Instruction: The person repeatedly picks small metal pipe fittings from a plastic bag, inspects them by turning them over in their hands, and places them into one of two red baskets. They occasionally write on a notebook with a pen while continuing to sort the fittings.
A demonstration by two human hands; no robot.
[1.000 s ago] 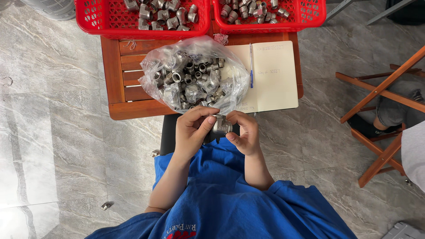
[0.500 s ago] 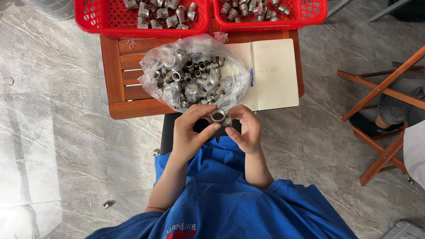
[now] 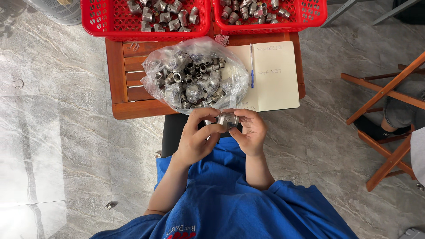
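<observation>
**Both hands on one metal fitting at the table's near edge**

At the table's (image 3: pixel 116 66) far left corner sits a red basket (image 3: pixel 95 22) of fittings. The left hand (image 3: pixel 195 139) curls its fingers (image 3: pixel 207 113) around a small grey metal fitting (image 3: pixel 227 119), held just off the near edge, below a clear bag of fittings (image 3: pixel 195 75). The right hand (image 3: pixel 251 132) pinches the same fitting from the other side. An open notebook (image 3: pixel 276 75) with a blue pen (image 3: pixel 252 66) lies at the right edge.

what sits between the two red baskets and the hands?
Head view: a clear plastic bag of metal fittings and an open notebook with a blue pen, on the wooden table.
</observation>
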